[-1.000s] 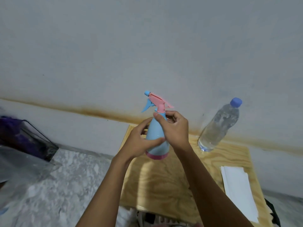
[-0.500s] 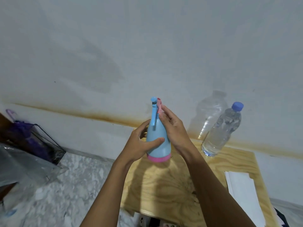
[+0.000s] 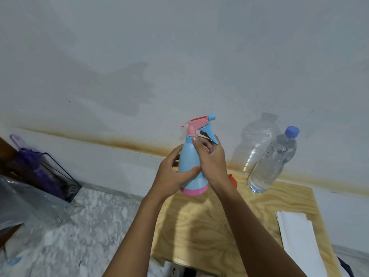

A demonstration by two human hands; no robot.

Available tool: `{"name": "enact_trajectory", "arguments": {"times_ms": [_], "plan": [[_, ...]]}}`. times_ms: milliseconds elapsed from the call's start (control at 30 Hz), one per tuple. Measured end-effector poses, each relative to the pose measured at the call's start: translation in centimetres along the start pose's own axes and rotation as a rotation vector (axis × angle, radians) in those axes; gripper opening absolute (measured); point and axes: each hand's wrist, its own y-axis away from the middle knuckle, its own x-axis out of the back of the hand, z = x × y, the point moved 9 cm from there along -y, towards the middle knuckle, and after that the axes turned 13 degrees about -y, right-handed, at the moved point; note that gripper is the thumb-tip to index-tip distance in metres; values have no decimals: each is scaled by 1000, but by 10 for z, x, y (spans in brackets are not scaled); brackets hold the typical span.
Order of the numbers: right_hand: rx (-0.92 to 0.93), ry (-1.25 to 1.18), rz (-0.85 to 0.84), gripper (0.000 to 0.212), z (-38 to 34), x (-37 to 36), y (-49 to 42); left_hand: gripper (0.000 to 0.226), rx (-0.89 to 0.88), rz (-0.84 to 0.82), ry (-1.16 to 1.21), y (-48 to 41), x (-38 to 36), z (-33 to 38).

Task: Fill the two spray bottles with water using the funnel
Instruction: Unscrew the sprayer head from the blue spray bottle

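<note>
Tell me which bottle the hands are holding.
The blue spray bottle with the pink trigger head, gripped by left hand and right hand; the clear blue-capped water bottle stands untouched.

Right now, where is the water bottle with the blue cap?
The water bottle stands on the wooden board, right of centre in the head view, near the wall, to the right of the blue spray bottle.

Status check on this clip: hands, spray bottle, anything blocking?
Left hand grips spray bottle body. Right hand curled round its neck, spray head on. Water bottle capped on table, off to the side; nothing blocking.
</note>
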Motion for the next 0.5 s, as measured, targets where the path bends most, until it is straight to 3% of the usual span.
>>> {"name": "enact_trajectory", "arguments": {"times_ms": [167, 300, 433, 500], "plan": [[47, 42, 57, 29, -1, -3, 2, 65, -6, 15, -20, 1, 0, 5], [74, 146, 47, 22, -4, -5, -1, 67, -3, 20, -25, 0, -2, 4], [55, 140, 22, 48, -3, -6, 0, 67, -3, 39, -46, 0, -2, 1], [72, 158, 33, 40, -5, -5, 1, 68, -8, 57, -65, 1, -2, 1]]}}
